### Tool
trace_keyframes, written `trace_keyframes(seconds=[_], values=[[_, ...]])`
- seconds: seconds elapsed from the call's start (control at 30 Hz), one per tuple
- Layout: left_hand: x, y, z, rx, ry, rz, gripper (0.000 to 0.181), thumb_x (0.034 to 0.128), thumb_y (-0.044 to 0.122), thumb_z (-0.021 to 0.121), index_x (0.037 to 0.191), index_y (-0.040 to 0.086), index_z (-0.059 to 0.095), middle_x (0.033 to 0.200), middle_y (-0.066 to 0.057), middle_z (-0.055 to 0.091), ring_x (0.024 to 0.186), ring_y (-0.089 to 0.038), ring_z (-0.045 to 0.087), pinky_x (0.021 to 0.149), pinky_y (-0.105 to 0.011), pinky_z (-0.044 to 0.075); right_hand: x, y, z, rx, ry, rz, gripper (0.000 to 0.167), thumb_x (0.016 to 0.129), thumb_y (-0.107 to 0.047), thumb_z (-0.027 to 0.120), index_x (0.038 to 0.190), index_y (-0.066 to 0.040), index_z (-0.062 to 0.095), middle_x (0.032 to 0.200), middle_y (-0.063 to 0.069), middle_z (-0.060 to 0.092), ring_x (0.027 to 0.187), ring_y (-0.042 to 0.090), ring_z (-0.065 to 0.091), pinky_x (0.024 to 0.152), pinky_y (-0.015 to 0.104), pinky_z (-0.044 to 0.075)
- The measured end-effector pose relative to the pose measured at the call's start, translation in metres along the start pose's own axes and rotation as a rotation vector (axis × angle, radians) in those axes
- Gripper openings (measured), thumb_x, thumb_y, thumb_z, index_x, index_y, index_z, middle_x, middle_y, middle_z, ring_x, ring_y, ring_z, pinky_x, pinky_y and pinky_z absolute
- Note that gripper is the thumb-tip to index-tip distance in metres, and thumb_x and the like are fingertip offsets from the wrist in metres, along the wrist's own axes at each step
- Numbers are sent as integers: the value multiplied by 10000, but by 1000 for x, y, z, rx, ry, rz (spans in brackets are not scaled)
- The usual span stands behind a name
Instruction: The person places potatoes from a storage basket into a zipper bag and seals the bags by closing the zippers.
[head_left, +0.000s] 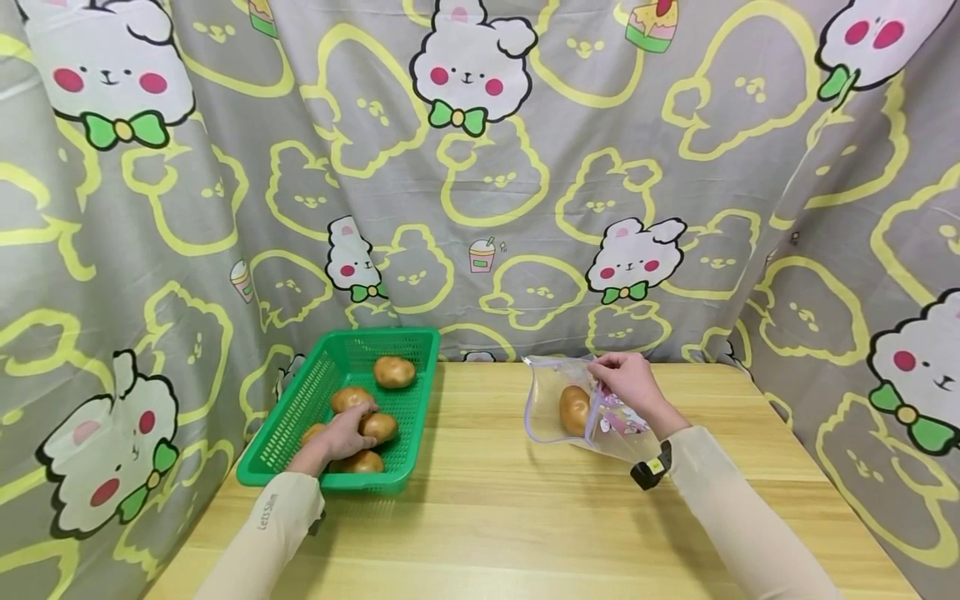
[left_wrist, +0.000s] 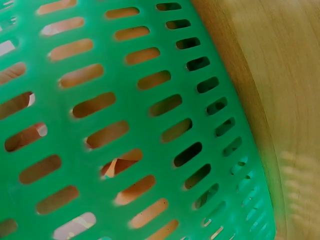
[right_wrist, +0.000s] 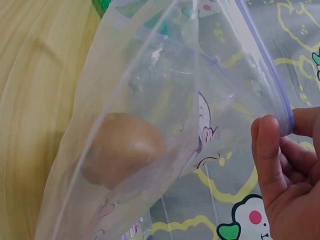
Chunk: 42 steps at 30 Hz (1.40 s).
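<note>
Inside a green plastic basket (head_left: 420, 392), my left hand (head_left: 341, 435) is on a brown potato (head_left: 379, 427), its fingers and thumb curved about the near side. Several other potatoes, such as one at the back (head_left: 394, 372), lie around it. The left wrist view shows only the slotted basket wall (left_wrist: 145, 115), so the hand's grip is hidden there. My right hand (head_left: 626, 383) pinches the purple-edged rim of a clear zip bag (head_left: 545, 408) and holds its mouth apart. One potato (right_wrist: 122, 150) sits inside the bag, seen through the plastic.
Both stand on a light wooden table (head_left: 480, 517), the basket at the left and the bag at the right. A grey curtain (head_left: 495, 283) with cartoon rabbits hangs behind the table and along its sides.
</note>
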<state>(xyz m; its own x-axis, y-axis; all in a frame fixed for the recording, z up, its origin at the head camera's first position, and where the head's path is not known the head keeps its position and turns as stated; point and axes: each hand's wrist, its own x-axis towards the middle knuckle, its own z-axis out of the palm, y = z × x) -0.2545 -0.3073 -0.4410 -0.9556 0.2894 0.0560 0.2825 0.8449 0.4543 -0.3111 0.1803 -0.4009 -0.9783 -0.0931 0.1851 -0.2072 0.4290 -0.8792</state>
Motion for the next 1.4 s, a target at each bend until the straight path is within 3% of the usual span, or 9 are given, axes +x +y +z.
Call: trace_keyframes(seconds=[0.13, 0.33, 0.5, 0.97, 1.2, 1.4], values=[[0, 1, 1, 12, -16, -22, 519, 854, 78, 670, 1305, -59, 452, 1243, -277, 514, 1081, -428, 517, 882, -552, 413, -1, 1, 0, -2, -4, -3, 230, 895, -174, 635, 935, 41, 703, 730, 181, 649, 545, 160, 590, 514, 286, 507], [-1, 0, 2, 16, -26, -27, 533, 885, 80, 629, 1337, -96, 408, 1278, -306, 482, 1131, -457, 483, 921, -569, 384, -2, 0, 1, 8, -13, 3, 250, 903, -170, 628, 963, 65, 692, 804, 261, 645, 552, 158, 589, 525, 284, 510], [0, -2, 3, -13, -16, -18, 517, 905, 95, 618, 1334, -96, 402, 1286, -304, 471, 1152, -456, 466, 931, -569, 375, -2, 1, 1, 10, -15, 4, 269, 904, -175, 631, 978, 77, 689, 797, 254, 644, 548, 162, 590, 522, 284, 508], [-3, 3, -6, -134, 144, 58, 413, 900, 70, 632, 1225, -99, 442, 1153, -269, 518, 1041, -420, 509, 873, -558, 399, -1, 2, 1, 1, -15, -3, 285, 908, -193, 631, 993, 74, 686, 762, 211, 651, 552, 171, 592, 533, 295, 518], [-6, 12, -19, -218, 134, -39, 475, 931, 129, 605, 1287, -99, 388, 1224, -296, 468, 1061, -390, 498, 862, -506, 418, 0, 2, 0, -6, -12, -6, 265, 911, -198, 634, 963, 56, 692, 769, 227, 650, 560, 176, 593, 540, 296, 519], [-5, 26, -33, -240, 157, -39, 491, 948, 166, 582, 1308, -93, 371, 1229, -291, 483, 1030, -382, 530, 839, -498, 440, 1, 3, 0, -7, -14, -6, 287, 912, -202, 632, 983, 70, 687, 791, 248, 646, 566, 178, 594, 545, 294, 519]])
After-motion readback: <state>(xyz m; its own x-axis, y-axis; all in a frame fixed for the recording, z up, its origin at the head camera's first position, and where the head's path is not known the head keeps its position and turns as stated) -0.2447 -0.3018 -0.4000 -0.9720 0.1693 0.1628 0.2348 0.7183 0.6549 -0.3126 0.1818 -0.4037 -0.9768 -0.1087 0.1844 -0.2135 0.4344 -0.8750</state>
